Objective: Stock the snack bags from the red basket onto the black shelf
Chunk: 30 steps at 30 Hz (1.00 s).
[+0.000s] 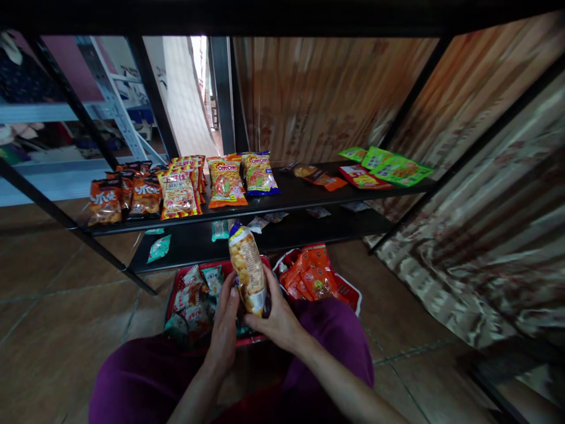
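Note:
Between my two hands is a puffy snack bag (pixel 248 268), yellow and white with a blue top end, held tilted above a red basket. My left hand (pixel 226 312) is closed against its left side, fingers partly hidden behind it. Wrapped round the lower right side is my right hand (pixel 274 315), thumb near the bottom end. Below the bag, the red basket (pixel 174 288) holds several small snack packets (pixel 192 297). Right of my hands, a second red basket with a white rim (pixel 358 300) contains orange packets (pixel 315 274).
A black shelf (pixel 291 197) ahead carries orange-black bags (pixel 148 197), red-yellow bags (pixel 180 191), two noodle-snack bags (pixel 227 179) and green packets (pixel 395 165). Teal packets (pixel 159 248) lie on the lower shelf (pixel 194 250). Dark posts (pixel 415 94) frame the rack; a patterned curtain (pixel 326 94) hangs behind.

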Tool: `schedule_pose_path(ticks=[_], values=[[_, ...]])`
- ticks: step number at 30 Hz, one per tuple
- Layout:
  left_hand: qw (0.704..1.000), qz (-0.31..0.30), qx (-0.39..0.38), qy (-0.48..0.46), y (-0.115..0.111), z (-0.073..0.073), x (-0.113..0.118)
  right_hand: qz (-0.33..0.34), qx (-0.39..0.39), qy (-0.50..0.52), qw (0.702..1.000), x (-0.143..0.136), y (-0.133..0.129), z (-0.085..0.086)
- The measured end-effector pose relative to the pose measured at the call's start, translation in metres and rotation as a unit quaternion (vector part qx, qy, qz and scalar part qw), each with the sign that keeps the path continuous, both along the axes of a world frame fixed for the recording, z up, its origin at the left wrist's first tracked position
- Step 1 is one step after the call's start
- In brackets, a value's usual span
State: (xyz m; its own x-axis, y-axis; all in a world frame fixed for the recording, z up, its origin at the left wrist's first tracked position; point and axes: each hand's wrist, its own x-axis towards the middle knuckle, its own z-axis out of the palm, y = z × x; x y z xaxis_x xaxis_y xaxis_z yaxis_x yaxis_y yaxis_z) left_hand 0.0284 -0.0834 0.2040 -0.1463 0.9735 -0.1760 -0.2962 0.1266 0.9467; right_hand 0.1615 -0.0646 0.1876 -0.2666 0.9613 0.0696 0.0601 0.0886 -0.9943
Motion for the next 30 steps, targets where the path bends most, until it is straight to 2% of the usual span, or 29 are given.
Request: schedule_pose_path(ticks=[2, 5, 7, 9, 10, 11, 13, 15, 17, 20, 25, 30], values=[[0.999, -0.013, 0.022, 0.031, -0.001, 0.007, 0.0, 0.013, -0.064, 0.118, 0.991, 0.008, 0.005, 0.004], [0.997, -0.039, 0.057, 0.039, 0.003, 0.017, -0.001, 0.047, -0.186, 0.273, 0.943, 0.025, 0.015, 0.006], [0.997, 0.008, 0.063, 0.053, 0.009, 0.021, -0.004, 0.076, -0.245, 0.336, 0.906, 0.037, 0.022, 0.003], [0.993, 0.081, 0.046, 0.071, 0.019, 0.022, -0.006, 0.088, -0.272, 0.37, 0.884, 0.045, 0.029, 0.0], [0.993, 0.098, 0.025, 0.067, 0.024, 0.021, -0.007, 0.086, -0.278, 0.379, 0.878, 0.048, 0.031, -0.002], [0.995, 0.088, -0.005, 0.047, 0.028, 0.019, -0.007, 0.085, -0.281, 0.384, 0.875, 0.049, 0.033, -0.003], [0.997, -0.005, -0.072, -0.041, 0.034, 0.014, -0.004, 0.088, -0.285, 0.387, 0.873, 0.049, 0.036, -0.005], [0.978, -0.106, -0.116, -0.137, 0.036, 0.01, 0.001, 0.1, -0.286, 0.392, 0.869, 0.048, 0.038, -0.007], [0.964, -0.148, -0.118, -0.188, 0.034, 0.007, 0.006, 0.111, -0.29, 0.397, 0.864, 0.048, 0.04, -0.009], [0.966, -0.144, -0.103, -0.19, 0.03, 0.006, 0.008, 0.106, -0.306, 0.384, 0.865, 0.052, 0.045, -0.013], [0.974, -0.113, -0.092, -0.172, 0.029, 0.003, 0.001, 0.06, -0.333, 0.319, 0.885, 0.058, 0.05, -0.011], [0.976, -0.126, -0.051, -0.171, 0.026, 0.0, -0.013, 0.069, -0.278, 0.292, 0.913, 0.053, 0.049, 0.0]])
